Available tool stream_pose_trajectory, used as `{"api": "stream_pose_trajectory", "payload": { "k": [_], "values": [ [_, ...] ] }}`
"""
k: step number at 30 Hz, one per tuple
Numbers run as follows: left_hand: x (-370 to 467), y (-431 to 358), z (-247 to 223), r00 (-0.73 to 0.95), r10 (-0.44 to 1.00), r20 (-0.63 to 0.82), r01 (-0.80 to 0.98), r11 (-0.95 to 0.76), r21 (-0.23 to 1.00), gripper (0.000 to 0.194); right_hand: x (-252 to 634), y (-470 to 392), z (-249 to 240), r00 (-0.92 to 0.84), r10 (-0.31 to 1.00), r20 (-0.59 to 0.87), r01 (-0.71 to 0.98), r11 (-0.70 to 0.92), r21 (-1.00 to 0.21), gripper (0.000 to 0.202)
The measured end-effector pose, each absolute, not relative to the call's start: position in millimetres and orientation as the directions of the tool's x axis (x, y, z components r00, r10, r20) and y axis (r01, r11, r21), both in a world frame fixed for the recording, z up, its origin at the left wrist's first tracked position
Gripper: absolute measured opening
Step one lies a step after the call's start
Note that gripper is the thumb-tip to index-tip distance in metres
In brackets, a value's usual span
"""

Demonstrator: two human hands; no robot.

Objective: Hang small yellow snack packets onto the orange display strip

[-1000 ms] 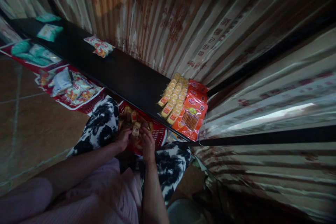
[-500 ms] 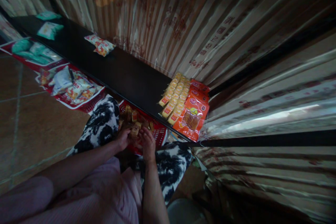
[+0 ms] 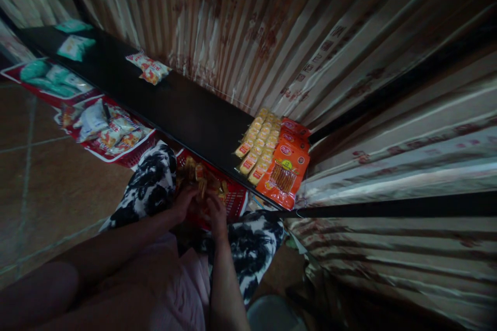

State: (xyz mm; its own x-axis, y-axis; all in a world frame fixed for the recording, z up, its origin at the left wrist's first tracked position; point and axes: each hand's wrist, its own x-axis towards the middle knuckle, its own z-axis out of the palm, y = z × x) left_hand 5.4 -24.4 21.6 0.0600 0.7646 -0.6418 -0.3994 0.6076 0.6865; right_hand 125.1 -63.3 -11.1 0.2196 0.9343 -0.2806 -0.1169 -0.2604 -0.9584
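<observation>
Both hands are over a red basket [image 3: 236, 201] that holds several small golden-wrapped packs [image 3: 189, 165]. My left hand [image 3: 184, 204] is at the basket's near left, its fingers bent against a golden pack [image 3: 202, 186]. Close by on the right, my right hand [image 3: 216, 212] has curled fingers near the lower end of that pack; dim light hides whether it grips. On the black shelf [image 3: 186, 114] beyond, yellow packs [image 3: 258, 142] lie in rows beside orange bags [image 3: 285, 170].
Red-and-white snack bags [image 3: 150, 69] and green packs [image 3: 75, 47] lie farther left on the shelf. Two more red baskets hold white snack bags [image 3: 111, 132] and green packs [image 3: 52, 77]. Pleated sheeting [image 3: 217, 26] rises behind the shelf, with a dark pole [image 3: 388, 209] at right.
The pack between my hands has turned from showing its broad face to a narrower side. My hands have shifted slightly, and the fingers of my right hand have dropped lower.
</observation>
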Motion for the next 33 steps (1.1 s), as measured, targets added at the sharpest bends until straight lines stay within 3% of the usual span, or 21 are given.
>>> {"api": "stream_pose_trajectory", "payload": {
  "k": [5, 14, 19, 26, 33],
  "values": [
    [4.3, -26.8, 17.8, 0.027, 0.846, -0.533, -0.242, 0.523, 0.817, 0.033, 123.1, -62.3, -1.6, 0.208, 0.965, -0.157, -0.011, -0.159, -0.987, 0.034],
    [6.8, -27.9, 9.6, 0.004, 0.955, -0.297, 0.204, 0.29, 0.935, 0.017, 122.9, -61.9, -1.8, 0.24, 0.958, -0.156, 0.073, -0.178, -0.981, 0.039],
    [8.8, -28.9, 5.3, 0.054, 0.983, -0.178, 0.289, 0.155, 0.945, 0.02, 124.4, -64.2, 2.3, 0.236, 0.964, -0.122, 0.078, -0.144, -0.987, 0.042],
    [10.4, -32.3, 10.3, 0.013, 0.991, -0.132, 0.266, 0.124, 0.956, 0.026, 126.7, -68.2, 6.2, 0.249, 0.967, -0.061, 0.113, -0.092, -0.989, 0.044],
    [11.5, -35.4, 5.0, 0.002, 0.999, -0.034, 0.246, 0.032, 0.969, 0.032, 126.0, -68.4, 4.4, 0.389, 0.918, 0.081, 0.236, -0.014, -0.972, 0.036]
  ]
}}
